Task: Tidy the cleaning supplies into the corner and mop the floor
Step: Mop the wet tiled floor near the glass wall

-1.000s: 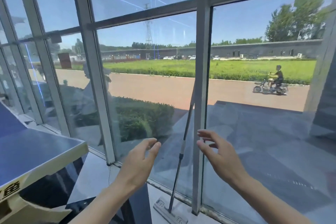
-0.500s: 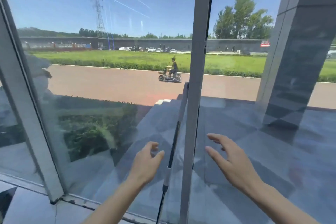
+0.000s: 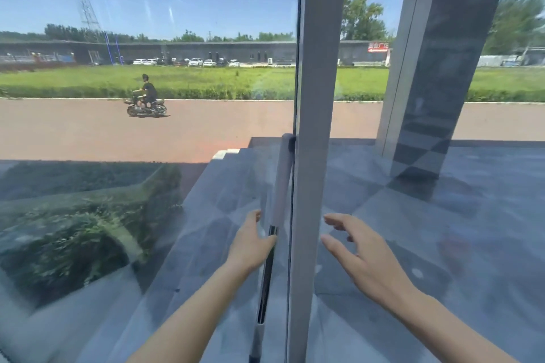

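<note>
A mop handle [image 3: 281, 180] with a pale grey grip and a dark lower shaft leans upright against the grey window mullion [image 3: 318, 156]. Its head is below the frame. My left hand [image 3: 250, 244] reaches up beside the handle with its fingers spread, and the thumb touches the dark shaft just under the grip. My right hand [image 3: 356, 253] hovers on the other side of the mullion, fingers extended and loosely bent, holding nothing.
A tall glass wall [image 3: 147, 215] fills the view right in front of me. Outside lie grey paving, a dark stone column [image 3: 436, 82], a hedge, a red road and a person on a scooter [image 3: 146, 100].
The view has risen and moved closer to the glass, so the mop head and the table left the frame. My left hand has closed in on the mop handle. My right hand stays apart.
</note>
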Tool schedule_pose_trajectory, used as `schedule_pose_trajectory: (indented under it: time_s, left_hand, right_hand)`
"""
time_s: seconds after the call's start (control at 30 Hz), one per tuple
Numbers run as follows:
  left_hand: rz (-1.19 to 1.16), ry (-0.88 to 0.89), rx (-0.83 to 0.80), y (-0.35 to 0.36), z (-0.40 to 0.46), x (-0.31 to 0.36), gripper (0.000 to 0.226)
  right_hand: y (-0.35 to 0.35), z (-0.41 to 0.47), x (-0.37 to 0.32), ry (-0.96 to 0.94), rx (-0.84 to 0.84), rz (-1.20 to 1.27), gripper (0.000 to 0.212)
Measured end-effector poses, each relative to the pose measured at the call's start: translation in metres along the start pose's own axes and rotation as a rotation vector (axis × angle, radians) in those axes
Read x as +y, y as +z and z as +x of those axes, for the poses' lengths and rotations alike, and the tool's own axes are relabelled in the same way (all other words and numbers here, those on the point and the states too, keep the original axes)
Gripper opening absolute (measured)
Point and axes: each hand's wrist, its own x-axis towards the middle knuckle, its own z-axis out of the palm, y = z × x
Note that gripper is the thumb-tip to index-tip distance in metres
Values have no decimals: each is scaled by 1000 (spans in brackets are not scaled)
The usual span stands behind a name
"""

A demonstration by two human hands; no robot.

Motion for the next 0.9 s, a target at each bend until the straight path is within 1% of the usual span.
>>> schedule_pose_trajectory:
  time_s: [0.07, 0.17, 0.23, 0.27, 0.37, 0.43, 0.53, 0.6, 0.67, 0.73, 0.83, 0.9]
  left_hand:
    - [-36, 12, -53, 5, 16, -2, 70]
    - [-72, 27, -125, 14, 37, -12, 69]
    - [-91, 43, -159, 18, 45, -18, 63]
    - [-93, 44, -174, 19, 47, -20, 56]
    - [-78, 111, -204, 14, 51, -23, 14]
    - [-75, 158, -233, 10, 46, -26, 25]
    - [-155, 191, -292, 7, 28, -35, 18]
    - [-210, 219, -353, 4, 11, -40, 13]
    - [-206, 280, -426, 0, -9, -45, 12]
    - [-190, 337, -479, -4, -28, -49, 11]
    - [-138, 377, -486, -12, -59, -57, 39]
    - [-110, 405, -485, -17, -83, -61, 41]
  right_hand:
    - [5, 2, -3, 23, -8, -29, 56]
    - [13, -1, -10, 86, 18, -61, 37]
    - [19, -9, -15, 138, 45, -83, 33]
    - [23, -14, -19, 167, 58, -91, 33]
    - [39, -29, -35, 234, 99, -93, 32]
    - [49, -38, -46, 274, 122, -72, 29]
    - [58, -48, -66, 388, 208, 53, 17]
    - [58, -51, -81, 503, 269, 187, 11]
    - [54, -51, -94, 649, 327, 378, 19]
    - [48, -52, -107, 772, 346, 520, 27]
    - [39, -65, -127, 873, 295, 593, 36]
    - [33, -79, -138, 926, 243, 625, 42]
